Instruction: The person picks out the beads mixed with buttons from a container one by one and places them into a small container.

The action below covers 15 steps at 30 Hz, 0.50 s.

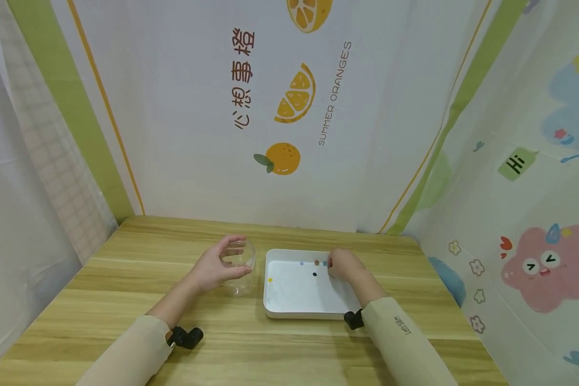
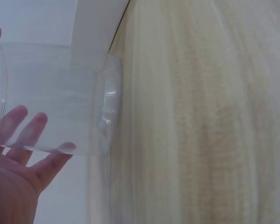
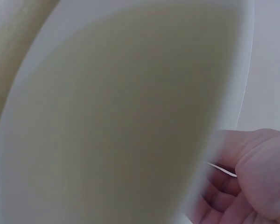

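Left hand (image 1: pixel 215 272), fingers curled round an upright clear jar (image 1: pixel 238 287), seemingly on the bench (image 1: pixel 125 300); a knock could tip it. Rightward, a white tray (image 1: pixel 294 309) holds small beads (image 1: pixel 314 274) that might scatter if nudged by the right hand (image 1: pixel 346 266), whose fingers' hold is hidden.

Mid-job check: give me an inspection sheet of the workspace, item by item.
Surface: wood-grain table.
Job's things: clear jar, upright, left of the white tray; small coloured pieces in the tray.
Clutter: nothing seen.
Hands: left hand grips the jar near its rim; right hand reaches into the tray, whether its fingers hold anything cannot be told.
Cables: nothing seen.
Surroundings: printed hangings behind and to the right; black devices at both wrists.
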{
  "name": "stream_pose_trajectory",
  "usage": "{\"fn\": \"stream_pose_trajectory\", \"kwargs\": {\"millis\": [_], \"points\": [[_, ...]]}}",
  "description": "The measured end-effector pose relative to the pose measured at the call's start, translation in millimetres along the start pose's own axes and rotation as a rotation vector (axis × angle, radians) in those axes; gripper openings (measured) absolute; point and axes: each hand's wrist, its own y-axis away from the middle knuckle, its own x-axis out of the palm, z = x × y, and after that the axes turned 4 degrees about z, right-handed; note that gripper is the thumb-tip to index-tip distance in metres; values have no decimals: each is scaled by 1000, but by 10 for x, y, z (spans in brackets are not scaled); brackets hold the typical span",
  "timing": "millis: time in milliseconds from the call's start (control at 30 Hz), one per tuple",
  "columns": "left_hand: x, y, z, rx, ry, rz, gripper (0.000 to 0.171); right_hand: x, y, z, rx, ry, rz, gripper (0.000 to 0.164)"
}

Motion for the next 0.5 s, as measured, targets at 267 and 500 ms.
{"fn": "stream_pose_trajectory", "kwargs": {"millis": [267,500], "points": [[-2,6,-6,20,8,9,78,-40,4,-90,-12,-85,1,5],[-7,15,-20,24,14,12,77,-87,89,-180,-63,-153,-32,8]]}}
